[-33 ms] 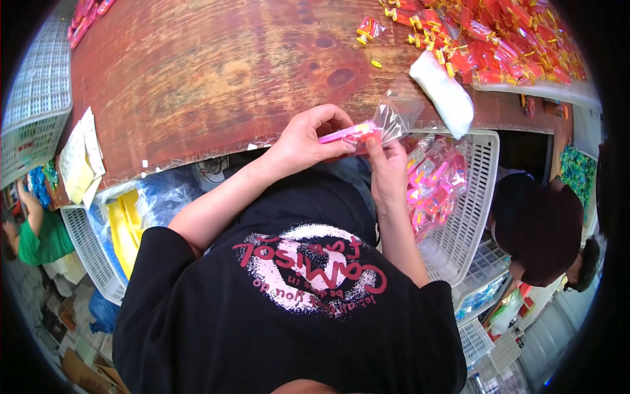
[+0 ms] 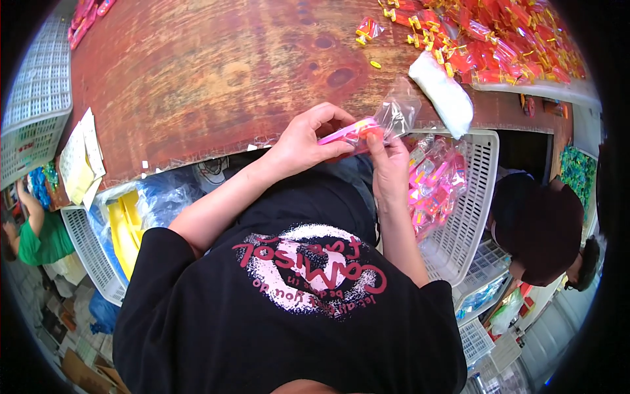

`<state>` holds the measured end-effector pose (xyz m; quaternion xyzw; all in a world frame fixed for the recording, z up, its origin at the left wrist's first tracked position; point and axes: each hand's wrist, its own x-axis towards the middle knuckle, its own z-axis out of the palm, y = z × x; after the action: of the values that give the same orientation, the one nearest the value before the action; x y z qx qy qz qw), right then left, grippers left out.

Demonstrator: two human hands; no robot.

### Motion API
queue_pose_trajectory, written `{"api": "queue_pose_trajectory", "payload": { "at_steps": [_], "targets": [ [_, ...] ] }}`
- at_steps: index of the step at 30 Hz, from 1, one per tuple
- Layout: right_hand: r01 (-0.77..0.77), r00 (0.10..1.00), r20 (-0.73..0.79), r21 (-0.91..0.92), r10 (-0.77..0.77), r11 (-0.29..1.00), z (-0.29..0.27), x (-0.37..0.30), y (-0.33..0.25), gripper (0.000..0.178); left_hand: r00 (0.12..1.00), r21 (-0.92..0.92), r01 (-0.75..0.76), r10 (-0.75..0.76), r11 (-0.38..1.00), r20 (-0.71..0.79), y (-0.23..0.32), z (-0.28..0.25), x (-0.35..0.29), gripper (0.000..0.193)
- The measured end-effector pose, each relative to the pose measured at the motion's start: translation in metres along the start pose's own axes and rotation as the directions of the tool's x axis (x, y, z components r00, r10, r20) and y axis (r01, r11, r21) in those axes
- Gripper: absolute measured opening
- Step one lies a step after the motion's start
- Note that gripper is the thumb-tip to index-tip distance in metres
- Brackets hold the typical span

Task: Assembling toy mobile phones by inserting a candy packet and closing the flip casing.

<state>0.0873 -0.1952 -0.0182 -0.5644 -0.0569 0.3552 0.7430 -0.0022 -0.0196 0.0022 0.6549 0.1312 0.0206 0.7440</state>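
Close to the table's front edge, my left hand [image 2: 305, 139] is closed round the left end of a pink plastic piece [image 2: 336, 135] with some red and yellow on it. My right hand [image 2: 392, 164] pinches the piece's right end, thumb on top. A clear plastic bag [image 2: 399, 113] covers that end and sticks out past it, its loose part pointing up and right. What exactly the pink piece is cannot be made out. Just under my right hand, several pink bagged pieces [image 2: 436, 180] lie in a white slatted crate [image 2: 482, 197].
A heap of red and yellow bagged pieces [image 2: 485, 33] covers the far right of the worn wooden table [image 2: 230, 72]. Nearer lies a white padded bundle [image 2: 446, 95]. Papers [image 2: 82, 161] and a white crate [image 2: 36, 98] are at left. People [image 2: 538, 226] work on both sides.
The loose end of the clear bag has shifted slightly upward and looks narrower. Both hands keep nearly the same place and hold.
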Motion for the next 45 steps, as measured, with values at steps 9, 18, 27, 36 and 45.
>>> {"api": "queue_pose_trajectory", "payload": {
  "at_steps": [9, 18, 27, 36, 45],
  "targets": [
    [-0.165, 0.985, 0.051, 0.056, 0.162, 0.985, -0.004, 0.003, 0.000, 0.028, 0.988, 0.010, 0.129, -0.129, 0.992, 0.087, -0.002, -0.008, -0.005, 0.052],
    [-0.069, 0.998, -0.010, 0.050, 0.069, 0.996, 0.002, 0.010, -0.008, 0.033, 0.997, -0.106, -0.083, 0.083, 0.991, -0.010, -0.014, 0.002, -0.007, 0.058],
    [-0.209, 0.973, 0.120, 0.110, 0.196, 0.972, 0.017, -0.022, 0.005, 0.029, 0.976, 0.300, -0.195, 0.215, 0.934, -0.036, -0.006, 0.001, -0.010, 0.020],
    [-0.018, 0.981, -0.127, 0.696, 0.148, 0.718, -0.023, -0.044, -0.001, 0.023, 0.949, 0.275, -0.300, 0.316, 0.913, -0.013, 0.000, 0.017, -0.023, 0.024],
    [0.028, 0.878, -0.265, 0.861, 0.400, 0.508, -0.093, -0.082, -0.023, 0.029, 0.946, 0.275, -0.237, 0.286, 0.932, -0.154, -0.015, 0.005, -0.044, 0.019]
  ]
}}
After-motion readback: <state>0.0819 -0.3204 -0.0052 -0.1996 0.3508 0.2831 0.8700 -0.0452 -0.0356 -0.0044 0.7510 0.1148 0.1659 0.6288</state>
